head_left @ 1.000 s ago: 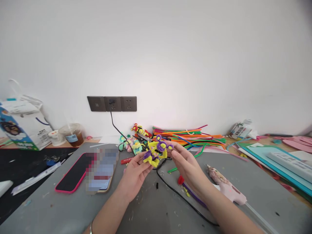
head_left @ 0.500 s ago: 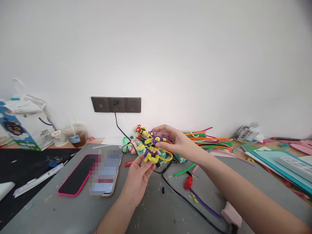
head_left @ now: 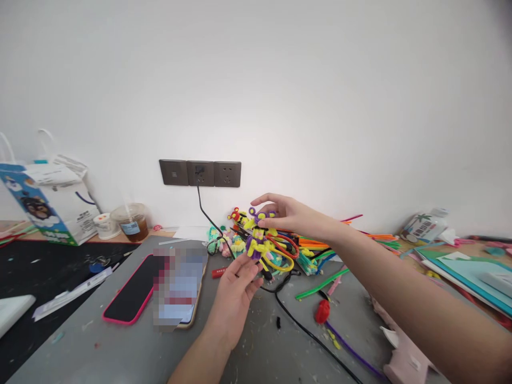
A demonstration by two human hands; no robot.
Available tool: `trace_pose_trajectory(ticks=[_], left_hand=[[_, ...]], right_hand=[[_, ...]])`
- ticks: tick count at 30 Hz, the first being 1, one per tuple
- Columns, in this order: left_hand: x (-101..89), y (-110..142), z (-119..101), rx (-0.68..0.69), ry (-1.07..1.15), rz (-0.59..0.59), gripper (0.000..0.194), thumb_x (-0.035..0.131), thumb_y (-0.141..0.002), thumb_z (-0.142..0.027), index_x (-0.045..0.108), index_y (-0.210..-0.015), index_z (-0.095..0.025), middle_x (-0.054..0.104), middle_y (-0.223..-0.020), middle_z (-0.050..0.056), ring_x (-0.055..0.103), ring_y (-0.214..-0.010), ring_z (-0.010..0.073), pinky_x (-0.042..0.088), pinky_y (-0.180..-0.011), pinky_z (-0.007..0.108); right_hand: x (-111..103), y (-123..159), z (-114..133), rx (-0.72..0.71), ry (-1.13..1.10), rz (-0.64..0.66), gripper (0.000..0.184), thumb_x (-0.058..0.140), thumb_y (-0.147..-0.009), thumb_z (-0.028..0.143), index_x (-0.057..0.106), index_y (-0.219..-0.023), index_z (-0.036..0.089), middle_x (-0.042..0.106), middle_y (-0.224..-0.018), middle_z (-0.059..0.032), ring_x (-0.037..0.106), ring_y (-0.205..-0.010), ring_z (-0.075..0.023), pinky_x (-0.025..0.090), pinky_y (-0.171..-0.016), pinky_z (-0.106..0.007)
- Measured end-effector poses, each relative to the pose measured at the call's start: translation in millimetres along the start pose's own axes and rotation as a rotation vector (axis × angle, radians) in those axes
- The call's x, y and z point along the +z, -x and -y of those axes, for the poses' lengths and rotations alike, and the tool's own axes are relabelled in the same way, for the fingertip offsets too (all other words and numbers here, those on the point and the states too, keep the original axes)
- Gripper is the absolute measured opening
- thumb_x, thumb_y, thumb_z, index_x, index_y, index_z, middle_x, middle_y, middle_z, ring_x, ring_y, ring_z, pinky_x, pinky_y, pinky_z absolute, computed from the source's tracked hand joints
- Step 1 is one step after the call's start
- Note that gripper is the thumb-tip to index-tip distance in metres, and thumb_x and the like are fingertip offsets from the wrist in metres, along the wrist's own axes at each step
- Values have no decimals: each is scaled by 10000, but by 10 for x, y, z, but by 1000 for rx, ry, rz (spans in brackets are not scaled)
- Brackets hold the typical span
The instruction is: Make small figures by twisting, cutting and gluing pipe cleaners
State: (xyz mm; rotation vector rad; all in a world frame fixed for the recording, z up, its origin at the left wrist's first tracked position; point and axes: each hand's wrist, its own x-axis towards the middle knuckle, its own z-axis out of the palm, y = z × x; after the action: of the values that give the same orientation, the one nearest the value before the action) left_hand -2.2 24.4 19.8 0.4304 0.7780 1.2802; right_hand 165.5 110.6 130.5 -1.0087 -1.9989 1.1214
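A small yellow and purple pipe-cleaner figure with round looped ears is held upright above the grey mat. My left hand pinches its lower end between thumb and fingers. At the head, my right hand has its thumb against the front and curled fingers behind, with the index finger lifted over the top. Those fingers partly hide the head. Behind the figure lie scissors with red and yellow handles, partly covered, and a bundle of coloured pipe cleaners.
Two phones lie left. A black cable runs across the mat from the wall socket. A red pipe-cleaner piece and a pink glue gun lie right. A drink cup and paper bag stand far left.
My right hand has moved from the figure's right side to over its head. The figure has gone from tilted to upright. The camera has turned slightly left.
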Motion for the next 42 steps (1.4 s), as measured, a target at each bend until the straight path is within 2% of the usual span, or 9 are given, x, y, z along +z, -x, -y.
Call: trace_pose_trajectory(ticks=[4, 7, 10, 13, 18, 23, 30, 35, 42], left_hand=[[-21, -18, 6, -32, -47, -18, 341, 841, -734, -231, 755, -1063, -205, 688, -1291, 97, 669, -991, 179, 530, -740, 245], [-21, -28, 13, -59, -52, -37, 281, 829, -730, -251, 758, -993, -185, 715, -1193, 98, 670, -914, 164, 500, -686, 236], [-16, -23, 17, -93, -46, -9, 307, 865, -678, -300, 743, -930, -174, 733, -1005, 69, 659, -805, 138, 468, -644, 228], [-19, -9, 23, -123, -52, 71, 391, 905, -609, -363, 725, -899, -172, 702, -851, 21, 631, -695, 112, 439, -618, 224], [-13, 10, 29, -160, -91, 159, 434, 911, -576, -410, 702, -859, -157, 659, -758, -2, 588, -629, 96, 397, -601, 226], [4, 22, 29, -166, -106, 173, 427, 901, -575, -406, 690, -841, -146, 640, -734, -3, 555, -614, 90, 374, -606, 228], [5, 15, 29, -144, -97, 179, 414, 897, -574, -418, 679, -802, -151, 623, -698, -12, 538, -582, 84, 359, -590, 227], [24, 21, 14, -131, -92, 161, 434, 912, -537, -431, 677, -774, -154, 611, -670, -23, 520, -569, 76, 353, -579, 217], [21, 19, 28, -124, -110, 166, 404, 893, -578, -430, 682, -783, -152, 608, -676, -17, 515, -580, 77, 358, -586, 217]], right_hand=[[-154, -246, 19, -86, 117, -138, 410, 755, -781, 259, 615, -1162, 202, 739, -926, -57, 665, -753, -184, 516, -654, -310], [-151, -516, -21, -143, 262, -205, 367, 716, -791, 186, 609, -1142, 185, 725, -919, -58, 640, -719, -163, 509, -652, -299], [-20, -796, -94, -202, 455, -237, 317, 675, -783, 100, 629, -1088, 172, 721, -969, -67, 654, -840, -178, 522, -799, -327], [162, -1016, -169, -202, 604, -250, 289, 656, -824, 119, 616, -1104, 176, 720, -1054, -76, 664, -945, -193, 515, -829, -315], [390, -1233, -282, -169, 696, -266, 470, 608, -863, 73, 502, -1313, 155, 718, -1093, -111, 667, -973, -223, 481, -849, -324], [528, -1351, -414, -158, 807, -210, 527, 597, -868, 50, 466, -1366, 165, 737, -1054, -106, 666, -973, -234, 452, -840, -307], [646, -1372, -618, -195, 1004, -94, 550, 625, -864, 60, 488, -1387, 160, 743, -1045, -141, 626, -1071, -294, 367, -921, -365], [701, -1362, -682, -176, 1065, -135, 499, 582, -924, 150, 459, -1408, 133, 736, -1058, -175, 627, -1052, -312, 349, -920, -383], [839, -1363, -789, -156, 1086, -174, 587, 597, -919, 184, 386, -1459, 89, 741, -1041, -197, 643, -1038, -335, 357, -915, -388]])
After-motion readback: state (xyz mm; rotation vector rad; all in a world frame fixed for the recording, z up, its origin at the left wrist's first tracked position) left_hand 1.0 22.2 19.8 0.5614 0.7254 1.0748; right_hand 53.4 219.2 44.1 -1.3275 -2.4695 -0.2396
